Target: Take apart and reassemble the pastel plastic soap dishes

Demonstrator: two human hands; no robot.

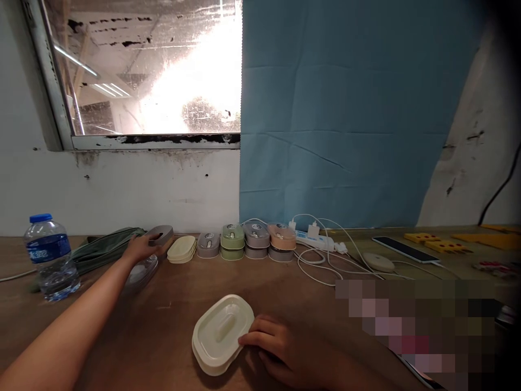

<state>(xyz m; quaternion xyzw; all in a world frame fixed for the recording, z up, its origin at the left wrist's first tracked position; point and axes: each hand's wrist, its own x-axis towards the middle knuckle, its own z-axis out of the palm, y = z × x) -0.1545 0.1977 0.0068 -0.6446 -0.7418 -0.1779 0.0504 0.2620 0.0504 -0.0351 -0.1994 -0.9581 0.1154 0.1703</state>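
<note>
Cream container (214, 347), raised bar (224, 327) inside, in grasp of right fingers (260, 339); left fingers (148, 240) at grey container (163, 238), grip unclear.

Pale cream on the box (223, 332) toward the front edge, and it pops off the warm brown desk (163, 336)! Along the back edge, left to right: taupe on the tray (163, 234), more cream on the stacked lids (181, 250), mauve-grey on the single tub (208, 248), soft green on the double tub (232, 241), grey on the next pair (256, 240), then peach on the top tub (282, 239)!

Near the left edge, dark green cloth (108, 252), then bright blue on the bottle (52, 258), cap and label both, white lettering too.

Swing right: white power strip (323, 240), beige disc (378, 263), black phone screen (402, 248), yellow blocks (448, 247) dotted reddish. Behind the back edge, a blue curtain (345, 108) and a white wall (163, 190), smudged brown!
</note>
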